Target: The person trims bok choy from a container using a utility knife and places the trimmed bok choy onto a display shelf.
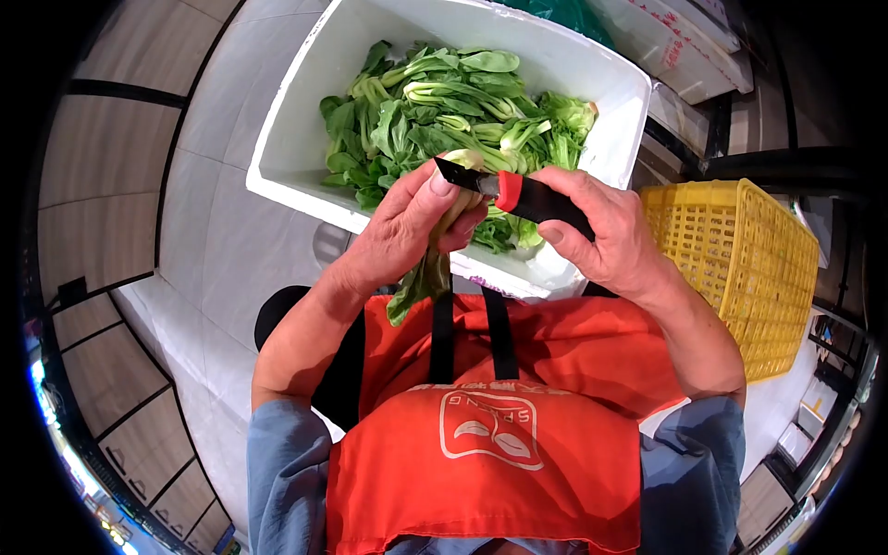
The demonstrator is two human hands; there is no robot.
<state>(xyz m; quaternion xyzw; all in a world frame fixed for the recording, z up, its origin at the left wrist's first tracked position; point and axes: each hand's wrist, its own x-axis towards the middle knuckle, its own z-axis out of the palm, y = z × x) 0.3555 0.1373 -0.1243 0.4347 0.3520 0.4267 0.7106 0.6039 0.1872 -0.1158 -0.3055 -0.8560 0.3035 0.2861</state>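
Observation:
My left hand [407, 217] is closed around a leafy green vegetable [424, 277], its pale base up and its leaves hanging down toward the apron. In my right hand [601, 227] is a knife [541, 201] with a red and black handle. The knife's dark blade lies across the vegetable's pale base, close to my left thumb. Both hands are over the near edge of a white foam box [296, 191]. Inside the box lies a pile of green leafy vegetables [407, 134].
A yellow plastic crate [763, 268] stands to the right of the foam box. Behind it at the upper right are white printed boxes [661, 46] and a green plastic bag [564, 18]. Wood-look cabinets [97, 185] line the left side, beside grey floor tiles [222, 217].

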